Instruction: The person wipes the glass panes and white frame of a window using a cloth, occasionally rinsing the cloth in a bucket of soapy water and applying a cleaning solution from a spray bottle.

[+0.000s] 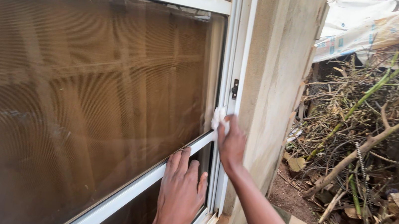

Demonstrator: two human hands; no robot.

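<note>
Wiping the frame edge right now: right hand (pixel 231 143) is clamped on a small white crumpled cloth (pixel 219 116), pressed against the white metal window frame (pixel 233 56) mid-picture. Left hand (pixel 179 190) lies flat and empty on the lower rail, steadying. Brown mesh screen (pixel 76 93) fills the left; next move probably needs firm strokes along the upright.

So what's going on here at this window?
A person stands outside a window with a white frame. The right hand presses a small white cloth against the frame's upright edge. The left hand rests flat on the lower crossbar. A heap of branches lies to the right.
</note>
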